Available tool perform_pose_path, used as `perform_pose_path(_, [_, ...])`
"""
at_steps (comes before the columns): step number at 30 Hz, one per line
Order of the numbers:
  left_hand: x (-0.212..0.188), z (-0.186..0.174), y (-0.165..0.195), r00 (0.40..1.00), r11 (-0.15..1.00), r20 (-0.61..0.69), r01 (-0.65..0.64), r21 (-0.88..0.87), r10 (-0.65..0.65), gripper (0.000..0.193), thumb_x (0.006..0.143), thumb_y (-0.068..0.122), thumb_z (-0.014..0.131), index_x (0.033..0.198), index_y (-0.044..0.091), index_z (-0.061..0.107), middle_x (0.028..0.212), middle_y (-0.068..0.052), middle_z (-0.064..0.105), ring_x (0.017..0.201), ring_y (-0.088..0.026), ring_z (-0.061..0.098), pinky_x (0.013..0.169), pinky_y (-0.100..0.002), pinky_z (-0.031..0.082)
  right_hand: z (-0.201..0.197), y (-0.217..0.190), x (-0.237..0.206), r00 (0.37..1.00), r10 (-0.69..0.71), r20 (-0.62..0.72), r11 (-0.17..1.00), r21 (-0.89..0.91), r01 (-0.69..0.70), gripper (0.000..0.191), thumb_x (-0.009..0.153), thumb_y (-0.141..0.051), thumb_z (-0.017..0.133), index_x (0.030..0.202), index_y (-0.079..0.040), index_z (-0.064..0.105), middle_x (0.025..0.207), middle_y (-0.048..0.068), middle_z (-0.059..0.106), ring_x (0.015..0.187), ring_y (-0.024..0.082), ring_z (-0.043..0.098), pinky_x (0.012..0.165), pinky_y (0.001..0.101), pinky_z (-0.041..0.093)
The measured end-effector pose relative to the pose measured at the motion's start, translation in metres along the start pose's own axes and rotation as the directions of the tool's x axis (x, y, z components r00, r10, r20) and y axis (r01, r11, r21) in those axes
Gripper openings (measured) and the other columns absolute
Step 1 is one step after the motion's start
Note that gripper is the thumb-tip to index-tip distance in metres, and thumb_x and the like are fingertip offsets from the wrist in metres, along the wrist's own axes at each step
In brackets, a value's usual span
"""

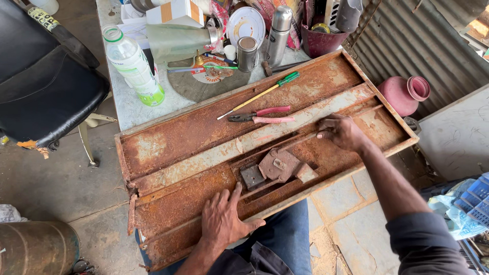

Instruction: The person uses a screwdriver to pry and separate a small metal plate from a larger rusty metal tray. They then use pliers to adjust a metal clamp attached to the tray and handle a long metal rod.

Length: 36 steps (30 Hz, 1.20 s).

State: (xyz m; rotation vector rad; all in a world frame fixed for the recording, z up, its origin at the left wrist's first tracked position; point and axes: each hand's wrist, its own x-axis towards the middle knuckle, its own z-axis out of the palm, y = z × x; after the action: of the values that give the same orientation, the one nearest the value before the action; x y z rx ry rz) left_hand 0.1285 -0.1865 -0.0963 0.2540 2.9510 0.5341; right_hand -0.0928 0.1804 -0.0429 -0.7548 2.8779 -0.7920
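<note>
Cluttered counter (pixel 130 109) behind, rusty door panel (pixel 204 132) half on it, half on lap; left hand (pixel 222 219) flat, open, pressing near edge; right hand (pixel 340 132) fingers curled on latch rod (pixel 300 140). Risks: panel tipping off lap if pressure eases, rust edges cutting skin, pliers (pixel 262 116) and screwdriver (pixel 260 94) sliding off

We've got an orange-brown rusty metal panel (pixel 204 132), green-handled screwdriver (pixel 262 93), pink-handled pliers (pixel 262 116), and a maroon pot (pixel 405 93).

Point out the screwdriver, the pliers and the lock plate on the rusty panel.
screwdriver (pixel 288 78), head view, green handle.
pliers (pixel 272 115), head view, pink grips.
lock plate (pixel 278 164), head view, rusty flat middle.
</note>
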Motion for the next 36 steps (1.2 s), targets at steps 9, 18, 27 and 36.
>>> perform_pose_path(9, [-0.008, -0.005, 0.01, 0.99, 0.99, -0.126, -0.048, 0.129, 0.064, 0.118, 0.065, 0.097, 0.056, 0.139, 0.005, 0.06, 0.097, -0.012, 0.067, 0.081, -0.025, 0.067, 0.068, -0.047, 0.054, 0.01, 0.011, -0.014, 0.992, 0.009, -0.127, 0.998, 0.06, -0.002, 0.014, 0.084, -0.017, 0.08, 0.093, -0.008, 0.074, 0.099, 0.006, 0.069, 0.092, 0.021, 0.071, 0.077, 0.0403, 0.062])
perform_pose_path(18, [-0.016, -0.011, 0.018, 0.943, 0.984, -0.302, -0.102, 0.148, 0.143, 0.106, 0.068, 0.092, 0.062, 0.118, -0.001, 0.065, 0.088, -0.013, 0.065, 0.078, -0.028, 0.064, 0.063, -0.047, 0.053, 0.011, 0.01, -0.014, 0.981, -0.042, -0.19, 0.998, 0.04, 0.05, 0.017, 0.081, -0.016, 0.086, 0.092, -0.007, 0.076, 0.099, 0.006, 0.07, 0.094, 0.024, 0.069, 0.08, 0.039, 0.057])
perform_pose_path(27, [-0.013, -0.011, 0.018, 0.949, 0.988, -0.293, -0.082, 0.13, 0.117, 0.111, 0.067, 0.093, 0.061, 0.127, 0.0, 0.059, 0.102, -0.015, 0.068, 0.096, -0.032, 0.067, 0.077, -0.058, 0.055, 0.016, 0.011, -0.015, 0.986, 0.109, -0.128, 0.99, 0.102, -0.096, 0.017, 0.081, -0.018, 0.085, 0.094, -0.01, 0.077, 0.1, 0.007, 0.07, 0.094, 0.023, 0.069, 0.081, 0.0399, 0.058])
perform_pose_path(36, [-0.014, -0.025, 0.021, 0.962, 0.99, -0.238, -0.119, 0.077, 0.134, 0.104, 0.07, 0.091, 0.052, 0.113, -0.002, 0.069, 0.09, -0.013, 0.062, 0.078, -0.029, 0.064, 0.064, -0.047, 0.053, 0.021, -0.009, -0.025, 0.938, -0.004, -0.346, 0.987, -0.151, -0.051, 0.037, 0.08, -0.021, 0.085, 0.109, 0.0, 0.072, 0.113, 0.02, 0.065, 0.103, 0.037, 0.065, 0.085, 0.0468, 0.056])
